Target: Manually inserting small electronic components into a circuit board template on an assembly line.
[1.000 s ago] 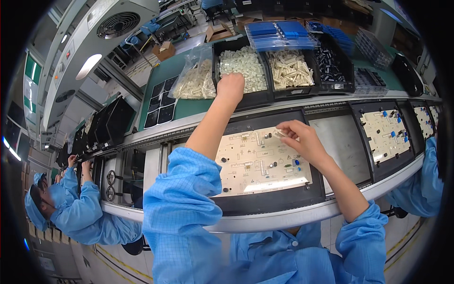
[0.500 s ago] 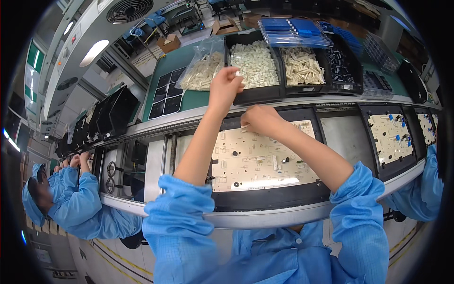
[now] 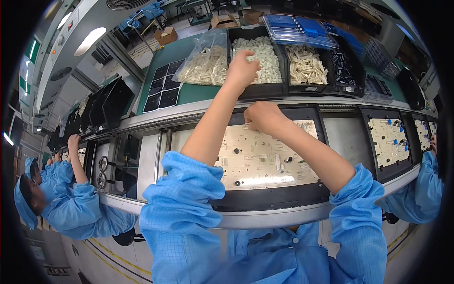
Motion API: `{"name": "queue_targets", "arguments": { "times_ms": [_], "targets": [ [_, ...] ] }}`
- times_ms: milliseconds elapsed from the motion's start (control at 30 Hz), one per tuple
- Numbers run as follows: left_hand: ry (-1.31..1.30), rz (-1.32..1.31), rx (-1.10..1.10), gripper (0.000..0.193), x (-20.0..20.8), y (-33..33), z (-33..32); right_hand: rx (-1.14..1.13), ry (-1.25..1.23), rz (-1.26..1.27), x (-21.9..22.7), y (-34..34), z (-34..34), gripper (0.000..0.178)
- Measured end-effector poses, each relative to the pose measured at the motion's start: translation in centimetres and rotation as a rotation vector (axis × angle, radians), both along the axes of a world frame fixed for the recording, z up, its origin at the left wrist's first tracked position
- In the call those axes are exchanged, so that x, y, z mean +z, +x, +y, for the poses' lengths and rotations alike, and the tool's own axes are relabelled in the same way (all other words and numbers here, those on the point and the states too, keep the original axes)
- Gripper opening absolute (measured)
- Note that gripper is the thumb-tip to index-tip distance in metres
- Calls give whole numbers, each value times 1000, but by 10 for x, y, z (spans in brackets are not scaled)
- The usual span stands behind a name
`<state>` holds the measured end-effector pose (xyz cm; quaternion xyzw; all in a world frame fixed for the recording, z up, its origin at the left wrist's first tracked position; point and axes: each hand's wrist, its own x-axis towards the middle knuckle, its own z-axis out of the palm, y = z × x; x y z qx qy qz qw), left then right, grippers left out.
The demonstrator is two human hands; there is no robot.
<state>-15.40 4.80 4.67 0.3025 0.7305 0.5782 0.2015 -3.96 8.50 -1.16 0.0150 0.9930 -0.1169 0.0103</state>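
Note:
My left hand is over the black bin of small white connectors, its fingers bent and apart. Whether a connector touches its fingertips is hard to see. At the far edge of a cream circuit board, my right hand is closed, with fingers pinched down on a small white connector, mostly covered by the fingers. The board lies in a black frame on the conveyor line and bears several small black, white and green parts.
Left of the bin lies a clear bag of cream parts, beside black square pads. To the right are bins of long cream parts and dark parts, with blue trays above. Another framed board sits rightward. Co-workers sit along the line.
My left hand has moved right and farther out, over the connectors in the bin. The right hand stays at the board's far edge. The head view has shifted slightly.

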Motion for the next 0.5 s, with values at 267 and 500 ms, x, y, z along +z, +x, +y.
{"name": "queue_targets", "arguments": {
  "times_ms": [267, 500],
  "targets": [
    [16, -106, -86, 36, -10, 20, -33, 49, 13, 22, 2, 3, 6, 10],
    [269, -461, -25, 28, -36, 43, -91, 73, 67, 64, 3, 3, 7, 9]
  ]
}}
